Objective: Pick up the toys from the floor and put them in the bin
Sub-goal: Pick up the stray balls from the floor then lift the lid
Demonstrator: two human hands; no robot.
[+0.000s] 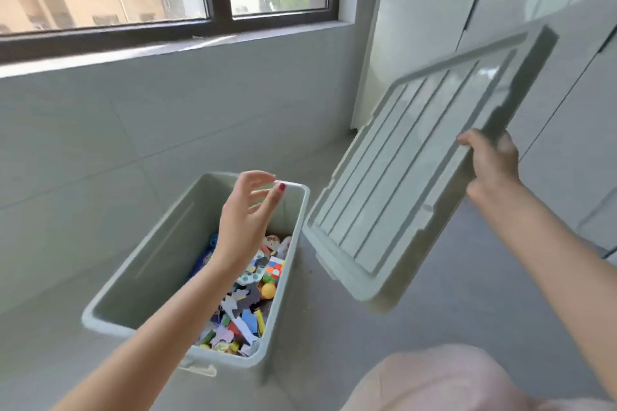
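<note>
A pale green plastic bin (173, 233) stands uncovered on the grey floor below the window. Inside lie several toys (247, 307): puzzle pieces, a colour cube (275, 269) and a yellow ball (268, 290). My left hand (247, 220) hovers over the bin with relaxed, spread fingers and holds nothing. My right hand (490, 165) grips the edge of the bin's matching lid (420, 170), which hangs tilted in the air to the right of the bin.
A tiled wall (100, 137) and a dark-framed window (217, 20) stand behind the bin. White cabinet doors (567, 27) rise on the right. My knee in pink cloth (440, 380) shows at the bottom right. Grey floor (450, 320) lies between bin and cabinets.
</note>
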